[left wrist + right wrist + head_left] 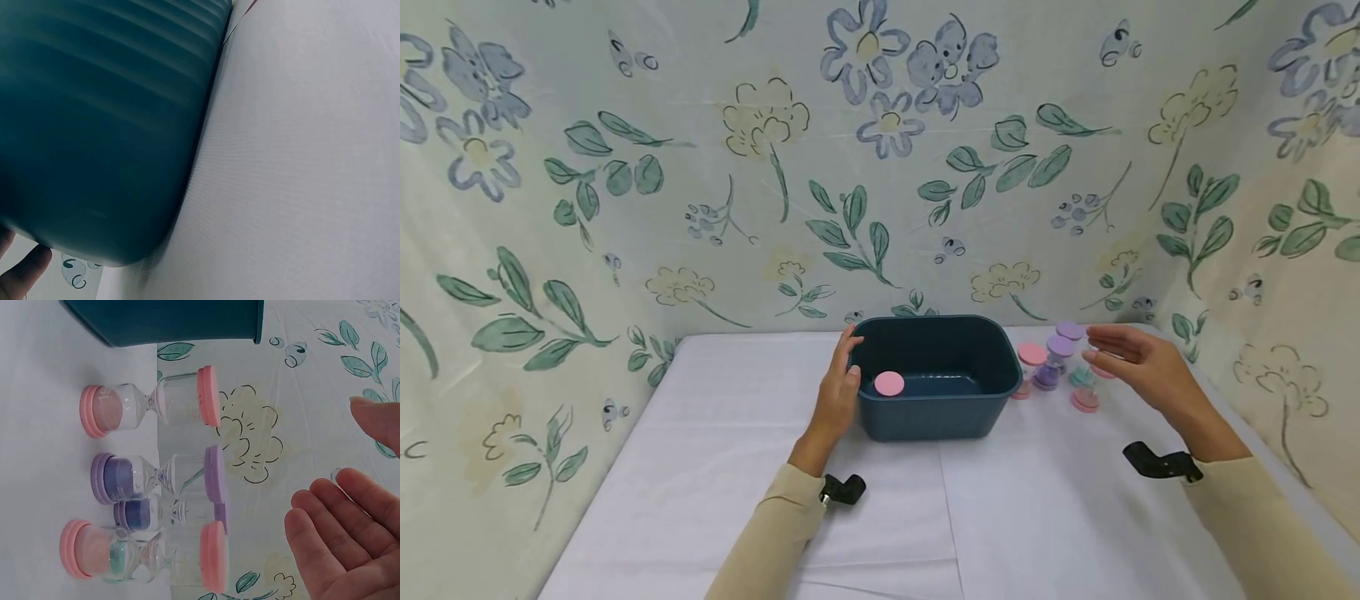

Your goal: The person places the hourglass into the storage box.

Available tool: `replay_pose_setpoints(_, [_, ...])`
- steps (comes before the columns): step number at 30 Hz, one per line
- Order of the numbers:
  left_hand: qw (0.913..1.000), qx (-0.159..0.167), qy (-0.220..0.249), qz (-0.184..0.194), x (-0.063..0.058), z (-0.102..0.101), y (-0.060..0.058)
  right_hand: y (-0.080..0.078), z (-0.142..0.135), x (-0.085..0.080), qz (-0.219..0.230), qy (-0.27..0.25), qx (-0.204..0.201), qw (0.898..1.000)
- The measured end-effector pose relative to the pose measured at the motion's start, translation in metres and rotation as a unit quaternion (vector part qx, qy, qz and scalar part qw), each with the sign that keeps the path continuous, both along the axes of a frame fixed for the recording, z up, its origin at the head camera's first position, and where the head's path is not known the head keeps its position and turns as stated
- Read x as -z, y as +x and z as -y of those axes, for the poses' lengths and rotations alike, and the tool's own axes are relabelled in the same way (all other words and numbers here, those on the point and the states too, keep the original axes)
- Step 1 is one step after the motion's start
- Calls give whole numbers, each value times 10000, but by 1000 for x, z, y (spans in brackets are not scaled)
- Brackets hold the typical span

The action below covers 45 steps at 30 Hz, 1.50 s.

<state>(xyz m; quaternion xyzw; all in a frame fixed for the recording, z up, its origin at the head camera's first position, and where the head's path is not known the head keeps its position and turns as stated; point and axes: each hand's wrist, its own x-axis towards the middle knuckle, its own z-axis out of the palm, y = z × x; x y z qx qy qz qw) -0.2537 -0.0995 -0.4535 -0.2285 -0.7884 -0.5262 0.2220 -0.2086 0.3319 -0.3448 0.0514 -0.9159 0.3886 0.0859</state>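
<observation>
A smooth, round-cornered teal bin [932,419] is standing on white cloth [722,433], separating the left hand [837,387] from 5 clear, waisted hourglasses [178,478] with pink, purple and teal ends. Floral fabric [700,183] is hanging behind. 1 round pink disc [889,383] is showing inside the bin. The left hand is resting against its left wall; the right hand [1131,358] is hovering beside the hourglasses, fingers extended, thumb apart.

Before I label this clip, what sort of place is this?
Probably a makeshift tabletop recording booth: a white-covered table, floral hangings on three sides, and black devices on both wrists.
</observation>
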Motion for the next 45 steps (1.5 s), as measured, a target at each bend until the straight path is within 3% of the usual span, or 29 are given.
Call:
replay_pose_setpoints(5, [10000,34,7,-7,1,1,-1,-4,-12,8,100,164,242,9995])
replay_pose_setpoints(32, [10000,-51,-70,32,1,0,2,-12,-39,49,404,-280,761,9959])
replay_pose_setpoints(45, [9998,-103,-117,138,-2,-1,4,-12,-39,61,658,-323,689,9949])
